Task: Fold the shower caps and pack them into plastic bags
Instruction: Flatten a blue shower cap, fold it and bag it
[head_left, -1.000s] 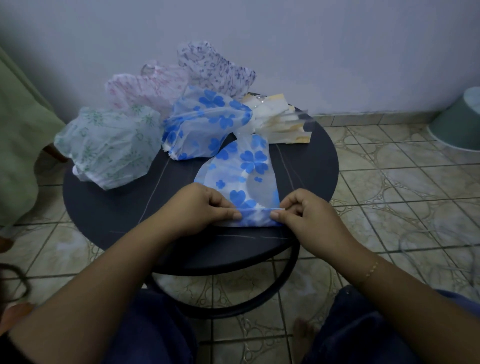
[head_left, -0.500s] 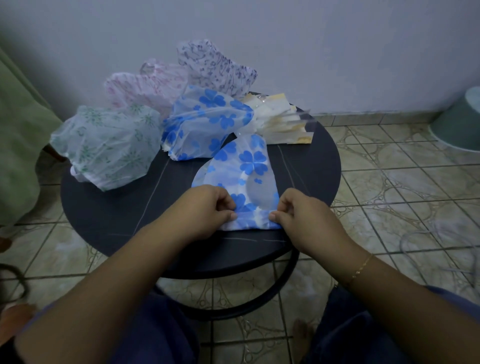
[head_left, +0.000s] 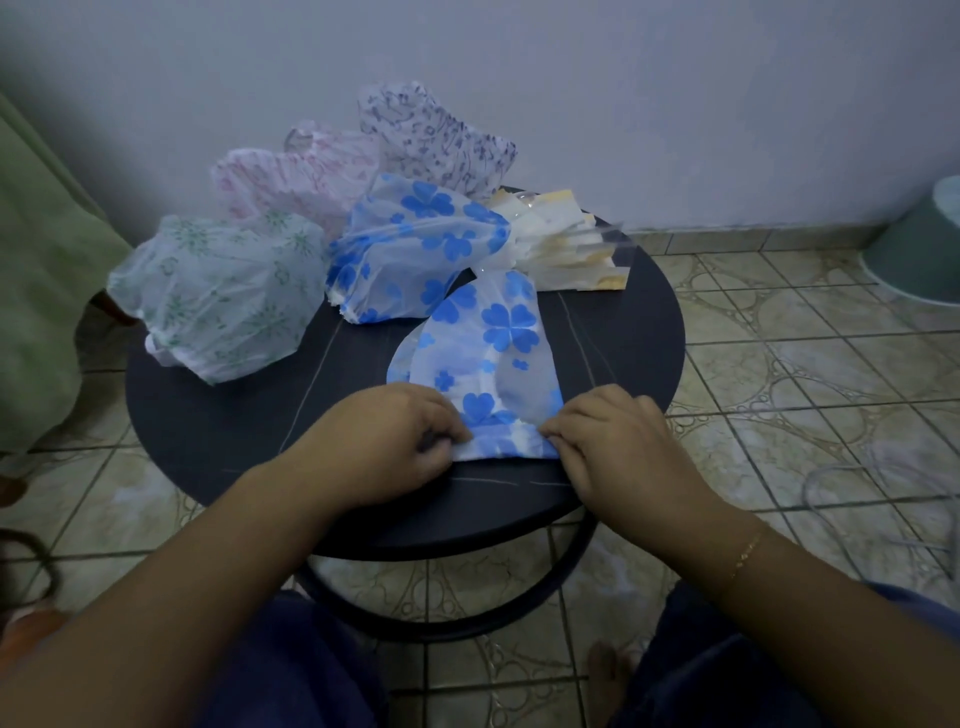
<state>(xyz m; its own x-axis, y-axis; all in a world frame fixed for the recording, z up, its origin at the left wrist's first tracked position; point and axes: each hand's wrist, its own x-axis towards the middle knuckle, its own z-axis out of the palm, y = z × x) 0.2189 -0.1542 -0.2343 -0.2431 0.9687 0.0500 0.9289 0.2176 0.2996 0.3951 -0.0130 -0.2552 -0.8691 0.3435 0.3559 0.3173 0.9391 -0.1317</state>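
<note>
- Mid-fold rn on the blue-flower shower cap (head_left: 485, 358). It's lying flat on the round dark worktop (head_left: 218, 431), near edge closest to me, tip pointing away toward the pile.
- Left hand (head_left: 387, 441) pinches the left end of the rolled-up hem, right hand (head_left: 610, 441) pinches the right end. Both grips are curled tight on the cap, fingertips down on the fold.
- So the step in hand, imo: rolling/folding the elastic hem up from the bottom. Only a narrow strip is turned over so far, most of the cap isn't folded yet.
- Next move prob needs both ends turned over evenly, else the fold goes crooked. The plastic looks thin and slippery, so I'd press the crease down before letting go.
- Other caps waiting at the back: second blue cap (head_left: 415, 249), green-print cap (head_left: 223, 291), pink-print cap (head_left: 296, 176), purple-print cap (head_left: 436, 135). All look puffy and unfolded.
- Plastic bags (head_left: 566, 244) sit in a stack behind the cap, right of the second blue one. Can't tell if any are filled, so packing is all to come afaik.
</note>
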